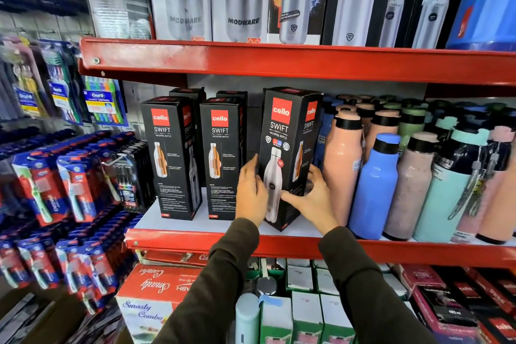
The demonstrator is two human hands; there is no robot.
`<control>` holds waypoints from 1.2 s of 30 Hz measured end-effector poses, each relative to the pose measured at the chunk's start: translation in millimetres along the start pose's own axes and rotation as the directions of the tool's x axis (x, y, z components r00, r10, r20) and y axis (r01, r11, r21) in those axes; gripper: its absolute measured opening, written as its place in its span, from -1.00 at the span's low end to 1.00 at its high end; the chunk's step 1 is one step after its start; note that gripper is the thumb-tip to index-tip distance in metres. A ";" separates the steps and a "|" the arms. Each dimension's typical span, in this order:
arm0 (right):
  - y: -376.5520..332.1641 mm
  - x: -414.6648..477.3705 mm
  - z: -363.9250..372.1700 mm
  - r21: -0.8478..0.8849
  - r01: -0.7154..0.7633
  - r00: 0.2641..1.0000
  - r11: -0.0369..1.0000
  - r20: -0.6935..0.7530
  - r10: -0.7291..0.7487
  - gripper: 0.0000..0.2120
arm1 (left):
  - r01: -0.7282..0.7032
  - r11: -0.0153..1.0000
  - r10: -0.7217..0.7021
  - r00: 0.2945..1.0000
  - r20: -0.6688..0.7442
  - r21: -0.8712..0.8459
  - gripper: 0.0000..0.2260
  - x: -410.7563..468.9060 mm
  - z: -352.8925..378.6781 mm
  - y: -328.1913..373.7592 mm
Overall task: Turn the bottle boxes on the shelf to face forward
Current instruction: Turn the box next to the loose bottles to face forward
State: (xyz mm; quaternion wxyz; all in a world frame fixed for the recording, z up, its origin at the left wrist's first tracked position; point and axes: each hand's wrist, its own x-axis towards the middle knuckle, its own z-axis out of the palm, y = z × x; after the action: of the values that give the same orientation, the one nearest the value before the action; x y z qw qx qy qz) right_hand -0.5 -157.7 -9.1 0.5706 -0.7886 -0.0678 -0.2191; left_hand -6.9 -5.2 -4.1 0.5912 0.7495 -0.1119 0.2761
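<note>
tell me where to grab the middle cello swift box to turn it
Judging by its pose, take the middle Cello Swift box by its two narrow side faces around mid-height, coming straight in from the front. It is tall, slim and upright, so a low or one-sided grip could tip it. Gaps show on both sides, wider on the right, where both hands hold the right-hand box.
</note>
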 end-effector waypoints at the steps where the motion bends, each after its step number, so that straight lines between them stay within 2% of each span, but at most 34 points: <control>1: 0.0 -0.2 -0.8 -0.004 0.003 1.000 1.000 0.022 -0.003 -0.03 | 0.026 1.000 -0.026 0.998 0.048 -0.013 -0.57 1.0 0.2 -0.7; 4: -0.8 -0.1 -3.3 0.007 0.022 0.996 1.000 0.081 -0.022 0.00 | 0.083 0.994 -0.073 0.989 0.125 -0.077 -0.59 2.6 0.2 -5.5; 7: 4.7 2.6 -4.6 0.019 0.028 0.991 0.999 0.127 -0.031 -0.01 | 0.071 0.994 -0.061 0.992 0.115 -0.084 -0.59 2.3 -1.4 -11.8; 12: 5.4 7.7 -2.8 0.004 0.036 0.991 0.999 0.127 -0.037 -0.21 | 0.015 0.993 -0.004 0.996 0.087 -0.120 -0.59 0.3 0.5 -9.2; 17: 3.9 14.5 -1.3 -0.074 0.058 0.993 0.996 0.108 -0.050 -0.31 | -0.018 0.994 0.026 0.996 0.081 -0.109 -0.60 8.7 5.7 -16.9; 22: 8.7 18.7 2.4 -0.125 0.075 0.989 0.989 0.133 -0.059 -0.30 | -0.001 0.996 0.005 0.999 0.046 -0.084 -0.59 10.1 13.0 -25.0; 32: 19.5 17.1 13.1 -0.155 0.003 0.990 0.988 0.139 0.019 -0.30 | 0.053 0.996 -0.052 0.998 0.021 -0.074 -0.61 7.0 18.2 -40.9; 36: 20.5 12.1 16.5 -0.138 0.036 0.993 0.990 0.117 -0.020 -0.30 | 0.064 0.996 -0.063 0.998 0.014 -0.067 -0.62 6.1 20.0 -42.1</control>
State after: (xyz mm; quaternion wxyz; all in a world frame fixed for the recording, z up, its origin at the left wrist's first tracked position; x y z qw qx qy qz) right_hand 22.1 -151.1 -26.0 0.5059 -0.8369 -0.0960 -0.1855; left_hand 24.5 -11.6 -38.5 0.6239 0.7339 -0.1007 0.2489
